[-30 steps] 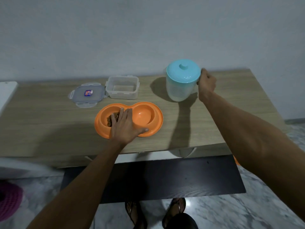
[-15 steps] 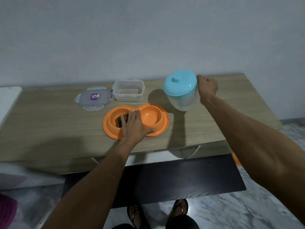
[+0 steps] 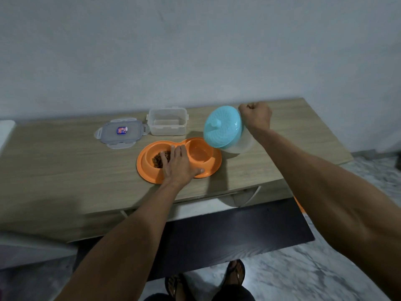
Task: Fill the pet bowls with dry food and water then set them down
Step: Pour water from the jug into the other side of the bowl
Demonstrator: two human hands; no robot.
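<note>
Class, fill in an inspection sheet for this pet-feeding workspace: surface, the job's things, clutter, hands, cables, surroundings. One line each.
Surface: wooden table, bare grain, no spills seen.
Job's things: orange double pet bowl, dry food in its left well, right well looks dry; jug with blue lid tipped toward that well.
Clutter: empty clear food container and its lid lying flat beside it.
Hands: left hand flat on the bowl; right hand closed at the jug's handle side.
Cables: nothing seen.
Surroundings: plain wall, marble-pattern floor, dark panel below the table.
</note>
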